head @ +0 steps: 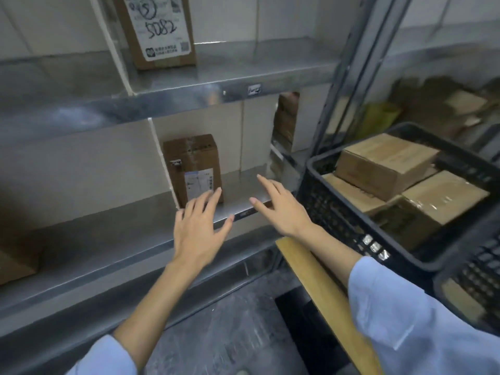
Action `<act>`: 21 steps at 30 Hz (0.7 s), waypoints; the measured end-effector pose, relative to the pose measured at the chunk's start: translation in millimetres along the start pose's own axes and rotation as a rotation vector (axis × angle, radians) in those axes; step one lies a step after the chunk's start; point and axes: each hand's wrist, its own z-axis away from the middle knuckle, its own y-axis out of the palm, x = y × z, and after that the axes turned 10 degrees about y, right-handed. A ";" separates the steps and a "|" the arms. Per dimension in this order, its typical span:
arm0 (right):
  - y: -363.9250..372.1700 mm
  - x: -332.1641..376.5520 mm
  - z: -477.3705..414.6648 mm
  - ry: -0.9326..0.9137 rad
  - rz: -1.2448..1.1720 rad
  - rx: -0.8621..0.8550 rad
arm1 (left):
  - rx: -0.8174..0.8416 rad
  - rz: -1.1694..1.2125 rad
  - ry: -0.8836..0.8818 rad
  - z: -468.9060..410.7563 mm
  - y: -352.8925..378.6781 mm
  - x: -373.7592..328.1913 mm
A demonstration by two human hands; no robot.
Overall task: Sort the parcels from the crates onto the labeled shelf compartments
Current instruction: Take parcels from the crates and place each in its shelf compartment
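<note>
A small brown parcel (193, 169) with a white label stands upright on the middle metal shelf (243, 190), against a white divider (162, 161). My left hand (198, 228) is spread open just in front of the parcel, its fingertips at the parcel's lower edge. To its right, my right hand (281, 209) hovers open over the shelf's front edge and holds nothing. A black crate (349, 223) at the right holds several cardboard parcels (384, 163).
A taller parcel (157, 31) marked 5082 stands on the upper shelf (230, 74). Another brown box (16, 263) sits at the far left of the lower shelf. A wooden edge (324, 296) runs under the crate. A second black crate (476, 282) is at the lower right.
</note>
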 end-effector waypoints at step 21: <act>-198.4 -200.6 286.7 0.441 -0.034 -0.380 | 0.002 0.268 0.791 5.9 -4.0 -348.6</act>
